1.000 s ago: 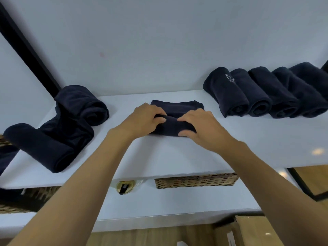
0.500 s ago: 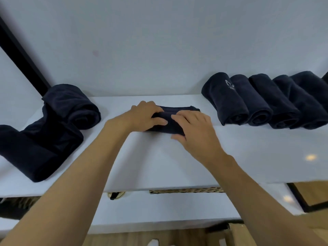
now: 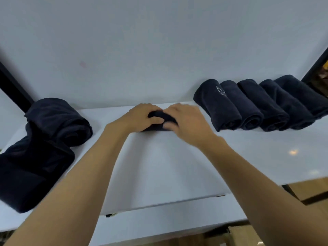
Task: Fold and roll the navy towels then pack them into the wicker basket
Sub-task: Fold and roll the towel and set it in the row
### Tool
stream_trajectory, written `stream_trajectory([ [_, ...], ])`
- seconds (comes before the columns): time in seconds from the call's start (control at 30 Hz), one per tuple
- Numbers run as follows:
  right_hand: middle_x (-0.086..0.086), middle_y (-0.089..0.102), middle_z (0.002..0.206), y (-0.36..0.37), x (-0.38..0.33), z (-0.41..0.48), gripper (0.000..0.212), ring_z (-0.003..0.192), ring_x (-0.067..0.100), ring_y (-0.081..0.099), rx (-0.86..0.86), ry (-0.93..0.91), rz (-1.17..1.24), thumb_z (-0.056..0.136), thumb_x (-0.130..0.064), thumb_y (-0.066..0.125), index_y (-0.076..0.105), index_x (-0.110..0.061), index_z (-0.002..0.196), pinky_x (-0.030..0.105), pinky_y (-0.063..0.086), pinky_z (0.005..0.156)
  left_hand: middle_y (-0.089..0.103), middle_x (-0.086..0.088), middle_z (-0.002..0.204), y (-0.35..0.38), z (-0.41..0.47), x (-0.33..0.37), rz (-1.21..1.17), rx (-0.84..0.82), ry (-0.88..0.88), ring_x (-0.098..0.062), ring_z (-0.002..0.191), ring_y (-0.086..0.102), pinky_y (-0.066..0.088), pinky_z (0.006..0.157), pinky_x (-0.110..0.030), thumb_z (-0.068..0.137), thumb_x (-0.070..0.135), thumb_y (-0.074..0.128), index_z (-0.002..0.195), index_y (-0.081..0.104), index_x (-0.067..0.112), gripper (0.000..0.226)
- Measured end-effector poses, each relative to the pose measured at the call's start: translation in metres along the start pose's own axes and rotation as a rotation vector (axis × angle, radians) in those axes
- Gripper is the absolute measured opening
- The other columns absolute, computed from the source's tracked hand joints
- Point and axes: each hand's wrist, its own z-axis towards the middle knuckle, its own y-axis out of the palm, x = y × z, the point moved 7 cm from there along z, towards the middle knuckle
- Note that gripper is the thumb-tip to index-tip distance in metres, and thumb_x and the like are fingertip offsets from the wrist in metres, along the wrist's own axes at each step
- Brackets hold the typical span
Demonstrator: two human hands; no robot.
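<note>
On the white worktop (image 3: pixel 159 166), toward its far edge by the pale wall, both bare hands press down on one small navy towel roll (image 3: pixel 160 119). The left hand (image 3: pixel 142 118) curls over the roll's left part, its grip closed on the cloth, thumb tucked at the near side. The right hand (image 3: pixel 186 123) covers the right part, fingers bent over the fabric and blurred, its grip likewise closed on the roll. Only a dark strip of the roll shows between and under the two hands.

To the right, a row of five rolled navy towels (image 3: pixel 257 107) lies side by side, touching one another, the leftmost bearing a pale stitched mark. At the left, a loose heap of navy towels (image 3: pixel 44 142) rests on the worktop, one partly rolled on top.
</note>
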Motion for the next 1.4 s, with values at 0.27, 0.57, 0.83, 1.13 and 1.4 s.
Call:
stream_trajectory([
  [0.27, 0.001, 0.062, 0.114, 0.003, 0.011, 0.018, 0.052, 0.097, 0.025, 0.06, -0.085, 0.127, -0.012, 0.086, -0.044, 0.062, 0.049, -0.023, 0.132, 0.038, 0.045, 0.083, 0.044, -0.005, 0.134, -0.008, -0.027, 0.002, 0.103, 0.685, -0.309, -0.028, 0.12, 0.042, 0.038, 0.095, -0.039, 0.093, 0.036, 0.059, 0.132, 0.053, 0.02, 0.042],
  [0.57, 0.008, 0.062, 0.101, -0.011, 0.068, 0.005, 0.043, 0.089, 0.029, 0.059, -0.191, 0.529, 0.044, 0.092, -0.046, 0.051, 0.046, -0.014, 0.12, 0.035, 0.043, 0.065, 0.045, -0.007, 0.146, 0.055, 0.024, 0.057, -0.595, 0.451, -0.291, -0.021, 0.131, 0.046, 0.033, 0.099, -0.023, 0.102, 0.017, 0.038, 0.146, 0.041, 0.016, 0.044],
  [0.83, 0.009, 0.052, 0.115, -0.026, 0.077, 0.009, 0.035, 0.103, 0.026, 0.052, -0.111, 0.352, -0.205, 0.099, -0.037, 0.044, 0.051, -0.02, 0.129, 0.033, 0.04, 0.075, 0.061, -0.006, 0.116, 0.074, 0.05, 0.083, -0.509, 0.386, -0.131, -0.024, 0.108, 0.056, 0.047, 0.092, -0.041, 0.087, 0.012, 0.033, 0.12, 0.056, 0.013, 0.041],
  [1.13, 0.01, 0.049, 0.115, -0.022, 0.084, 0.018, 0.029, 0.099, 0.026, 0.053, -0.138, 0.427, -0.188, 0.1, -0.034, 0.046, 0.053, -0.016, 0.122, 0.033, 0.038, 0.063, 0.057, -0.011, 0.132, 0.08, 0.054, 0.083, -0.52, 0.3, -0.244, -0.032, 0.121, 0.051, 0.041, 0.097, -0.037, 0.103, 0.017, 0.031, 0.143, 0.039, 0.012, 0.042],
  [1.4, 0.01, 0.049, 0.127, -0.022, 0.067, 0.019, 0.029, 0.113, 0.029, 0.048, -0.11, 0.375, -0.308, 0.098, -0.027, 0.047, 0.052, -0.016, 0.125, 0.037, 0.038, 0.081, 0.066, -0.009, 0.091, 0.061, 0.035, 0.079, -0.227, 0.313, -0.145, -0.031, 0.085, 0.059, 0.049, 0.079, -0.047, 0.097, 0.018, 0.037, 0.102, 0.055, 0.01, 0.021],
])
